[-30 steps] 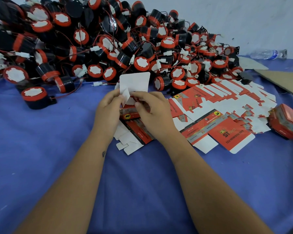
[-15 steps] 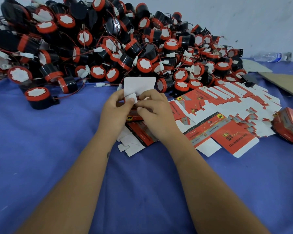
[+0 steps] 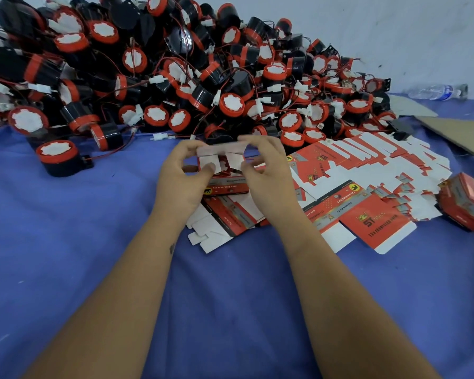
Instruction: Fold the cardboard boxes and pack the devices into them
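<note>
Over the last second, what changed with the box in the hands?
The big white flap that stood upright has been folded down over the box. Both hands, left hand and right hand, kept hold of it, fingers now pinching the top flaps. The pile of devices, the flat boxes and the finished box on the right stayed put.

Red box (image 3: pixel 225 170) half-folded, white flaps up; flat boxes (image 3: pixel 367 176) right; devices (image 3: pixel 175 77) piled behind.
</note>
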{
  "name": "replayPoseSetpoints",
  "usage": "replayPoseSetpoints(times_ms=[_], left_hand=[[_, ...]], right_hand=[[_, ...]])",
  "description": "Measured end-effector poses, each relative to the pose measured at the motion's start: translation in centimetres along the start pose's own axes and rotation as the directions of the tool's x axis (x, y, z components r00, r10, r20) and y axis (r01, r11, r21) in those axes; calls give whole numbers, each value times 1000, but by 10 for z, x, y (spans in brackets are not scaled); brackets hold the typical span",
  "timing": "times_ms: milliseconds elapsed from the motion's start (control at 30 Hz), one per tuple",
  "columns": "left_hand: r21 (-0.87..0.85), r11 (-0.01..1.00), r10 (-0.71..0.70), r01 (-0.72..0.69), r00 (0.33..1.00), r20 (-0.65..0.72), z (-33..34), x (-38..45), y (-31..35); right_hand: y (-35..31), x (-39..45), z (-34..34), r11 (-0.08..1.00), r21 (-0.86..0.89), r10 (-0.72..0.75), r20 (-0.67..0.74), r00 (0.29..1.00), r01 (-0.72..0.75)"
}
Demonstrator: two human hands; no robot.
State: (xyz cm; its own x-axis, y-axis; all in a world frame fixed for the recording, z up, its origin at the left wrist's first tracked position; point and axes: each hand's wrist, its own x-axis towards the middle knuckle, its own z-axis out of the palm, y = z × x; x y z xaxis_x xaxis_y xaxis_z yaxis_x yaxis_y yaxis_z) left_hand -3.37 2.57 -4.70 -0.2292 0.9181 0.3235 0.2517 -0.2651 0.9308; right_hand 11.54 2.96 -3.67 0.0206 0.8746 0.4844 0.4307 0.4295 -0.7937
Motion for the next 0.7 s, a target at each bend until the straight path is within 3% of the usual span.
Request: replayPoseSetpoints(times_ms=[100,233,333,467,700], left_hand=[[33,997,64,-63,997,-35,-3,-1,-3],[-13,1000,7,-6,999,52,-12,3,-4],[-177,979,-76,104,984,159,-19,4,-4],[168,972,119,-166,958,260,-19,-2,-6],[218,962,119,-165,971,210,-17,-1,-5]], right_hand=[[6,-4,-8,980,-180,-80,41,996,86],[4,-7,-14,998,-37,52,89,995,-49],[6,-7,-14,996,-86,37,120,992,-26],[10,-5,-14,991,-131,-9,148,989,29],[13,-5,-9,960,-258,-79,107,991,105]])
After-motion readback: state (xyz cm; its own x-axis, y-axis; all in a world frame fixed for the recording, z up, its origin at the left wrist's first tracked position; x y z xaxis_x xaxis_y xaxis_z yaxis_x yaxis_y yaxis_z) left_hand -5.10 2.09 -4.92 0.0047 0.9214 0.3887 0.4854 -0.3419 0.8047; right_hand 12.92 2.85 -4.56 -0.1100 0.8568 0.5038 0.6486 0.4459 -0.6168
